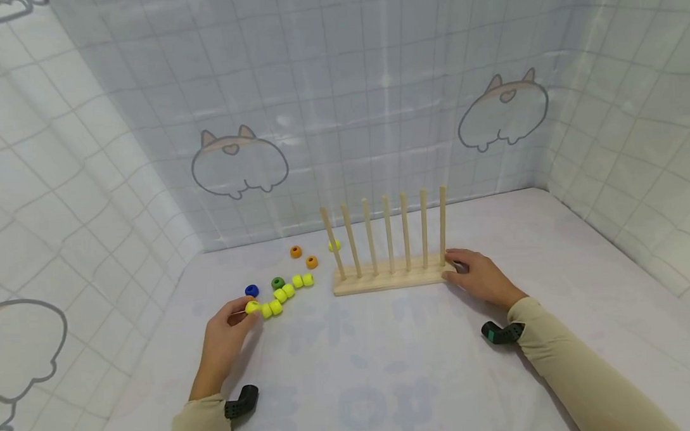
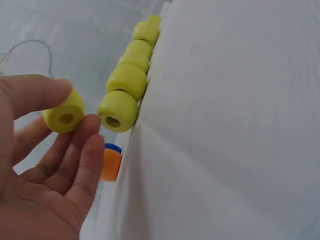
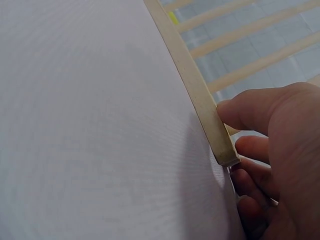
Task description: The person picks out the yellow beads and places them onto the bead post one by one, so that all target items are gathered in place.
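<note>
Between thumb and fingers, my left hand (image 1: 226, 330) pinches a yellow bead (image 2: 65, 112), its hole showing in the left wrist view. Right beside it runs a crooked line of several yellow beads (image 1: 282, 295) on the table. At the right end of a wooden peg rack (image 1: 390, 280), my right hand (image 1: 481, 277) grips the base, thumb at the front edge and fingers round the end and behind. Several upright pegs stand bare on this rack. In the right wrist view the thumb presses the base's side (image 3: 197, 95).
Behind the yellow line lie a blue bead (image 1: 252, 290), a green bead (image 1: 277, 283) and two orange beads (image 1: 295, 251). One more yellow bead (image 1: 334, 245) sits behind the leftmost peg. A sheet-covered wall (image 1: 347, 114) stands close behind the table (image 1: 350, 355).
</note>
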`<move>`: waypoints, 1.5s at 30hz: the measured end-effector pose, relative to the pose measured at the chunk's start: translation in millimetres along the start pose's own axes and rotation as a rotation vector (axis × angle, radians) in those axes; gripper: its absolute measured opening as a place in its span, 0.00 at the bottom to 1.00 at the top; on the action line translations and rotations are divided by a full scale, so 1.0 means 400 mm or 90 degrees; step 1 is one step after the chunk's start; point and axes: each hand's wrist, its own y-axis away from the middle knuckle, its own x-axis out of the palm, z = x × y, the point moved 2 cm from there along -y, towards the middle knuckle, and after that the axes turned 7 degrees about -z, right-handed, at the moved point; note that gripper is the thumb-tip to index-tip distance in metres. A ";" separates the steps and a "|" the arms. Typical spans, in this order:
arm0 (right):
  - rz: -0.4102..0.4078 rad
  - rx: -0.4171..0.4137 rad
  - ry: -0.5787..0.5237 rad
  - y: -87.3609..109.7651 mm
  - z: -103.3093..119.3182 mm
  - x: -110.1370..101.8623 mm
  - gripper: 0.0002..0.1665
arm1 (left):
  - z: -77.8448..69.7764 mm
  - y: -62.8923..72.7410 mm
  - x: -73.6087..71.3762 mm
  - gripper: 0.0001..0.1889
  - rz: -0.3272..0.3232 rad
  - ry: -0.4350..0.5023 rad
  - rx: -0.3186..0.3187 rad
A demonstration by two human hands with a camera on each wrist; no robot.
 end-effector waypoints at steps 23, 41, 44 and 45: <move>-0.015 0.007 -0.026 -0.026 0.020 0.012 0.28 | -0.083 -0.011 0.034 0.25 -0.004 0.039 0.028; -0.014 0.020 -0.033 -0.016 0.014 0.008 0.28 | -0.149 -0.024 0.089 0.23 0.033 0.125 0.028; -0.008 0.020 -0.036 -0.017 0.010 0.012 0.27 | -0.156 -0.024 0.097 0.22 0.037 0.139 0.023; -0.006 0.019 -0.035 -0.017 0.009 0.013 0.27 | -0.158 -0.024 0.099 0.22 0.040 0.145 0.023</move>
